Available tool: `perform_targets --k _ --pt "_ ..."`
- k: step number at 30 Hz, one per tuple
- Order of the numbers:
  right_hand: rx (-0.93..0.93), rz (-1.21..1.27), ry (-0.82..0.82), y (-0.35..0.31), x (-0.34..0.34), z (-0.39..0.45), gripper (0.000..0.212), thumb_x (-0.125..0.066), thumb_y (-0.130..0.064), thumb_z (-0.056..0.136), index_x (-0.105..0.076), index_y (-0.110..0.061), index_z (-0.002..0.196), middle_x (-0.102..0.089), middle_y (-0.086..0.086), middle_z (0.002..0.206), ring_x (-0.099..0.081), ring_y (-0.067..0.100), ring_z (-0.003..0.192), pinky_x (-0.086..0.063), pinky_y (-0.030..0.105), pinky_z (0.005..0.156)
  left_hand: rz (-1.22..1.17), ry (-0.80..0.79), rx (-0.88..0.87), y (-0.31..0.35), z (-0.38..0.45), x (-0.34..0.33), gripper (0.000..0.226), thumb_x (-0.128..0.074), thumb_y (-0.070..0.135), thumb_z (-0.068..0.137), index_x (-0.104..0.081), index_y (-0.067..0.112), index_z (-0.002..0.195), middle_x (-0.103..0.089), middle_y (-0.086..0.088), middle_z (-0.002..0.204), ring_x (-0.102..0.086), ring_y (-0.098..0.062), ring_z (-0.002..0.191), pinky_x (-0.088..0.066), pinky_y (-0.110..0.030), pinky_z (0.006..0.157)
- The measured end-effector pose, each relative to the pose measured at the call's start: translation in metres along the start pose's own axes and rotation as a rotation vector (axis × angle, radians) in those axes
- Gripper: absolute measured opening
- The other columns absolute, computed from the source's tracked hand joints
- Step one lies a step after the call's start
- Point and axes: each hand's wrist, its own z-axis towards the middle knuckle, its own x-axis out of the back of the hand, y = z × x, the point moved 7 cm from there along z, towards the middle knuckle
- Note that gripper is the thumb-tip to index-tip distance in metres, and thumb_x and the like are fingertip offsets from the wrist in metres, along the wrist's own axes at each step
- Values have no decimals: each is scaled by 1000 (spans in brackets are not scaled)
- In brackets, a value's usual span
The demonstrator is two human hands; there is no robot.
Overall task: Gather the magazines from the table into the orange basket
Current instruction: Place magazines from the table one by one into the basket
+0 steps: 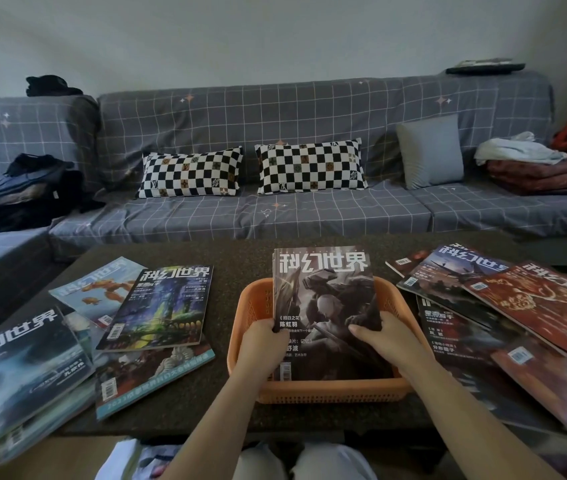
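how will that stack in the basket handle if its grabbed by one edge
The stack is thin and glossy, so it would probably sag and could fan apart. Both the left hand and right hand grip its sides. Leaning on the basket rim, it may slide.

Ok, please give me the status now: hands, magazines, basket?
Left hand and right hand grip magazine stack, standing in orange basket. Loose magazines left and right on table. Nothing blocking.

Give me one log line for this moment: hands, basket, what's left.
left hand: grips magazine stack | right hand: grips stack | stack: tilted in orange basket | loose magazines both sides on table
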Motion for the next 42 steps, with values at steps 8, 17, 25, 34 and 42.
perform_targets --k 8,17,25,34,42 --pt "279 -42 187 -58 -36 -27 63 -68 -37 81 -42 -23 137 -52 -3 135 -52 12 116 -43 28 94 -99 224 -169 6 -13 52 37 -51 22 95 -54 22 132 -63 10 120 -56 4 93 -46 -13 75" --pt "395 84 -183 -142 -159 -16 33 -63 -30 87 -60 -20 119 -60 -16 97 -59 -2 92 -45 11 75 -61 423 -69 -59 4 156 25 -50 18 96 -65 22 116 -66 9 85 -57 -1 60 -38 -9 39" --pt "148 -230 -353 -167 -249 44 54 -61 -37 86 -48 -9 131 -59 7 125 -57 22 112 -45 32 93 228 515 90 -127 44 211 38 -51 24 93 -58 17 130 -63 -6 127 -60 -24 110 -48 -36 90" --pt "-105 -36 -477 -158 -287 74 15 -60 -20 89 -54 -10 99 -56 8 114 -52 20 101 -43 36 89 381 524 288 -170 88 250 44 -51 37 94 -53 10 130 -55 -16 130 -52 -36 117 -44 -43 96" --pt "-148 116 -388 -152 -275 71 17 -66 -13 84 -50 -9 83 -58 8 86 -61 26 94 -52 42 88 -35 388 299 -182 79 252 25 -74 36 81 -64 13 80 -67 -4 76 -63 -20 70 -52 -33 69"
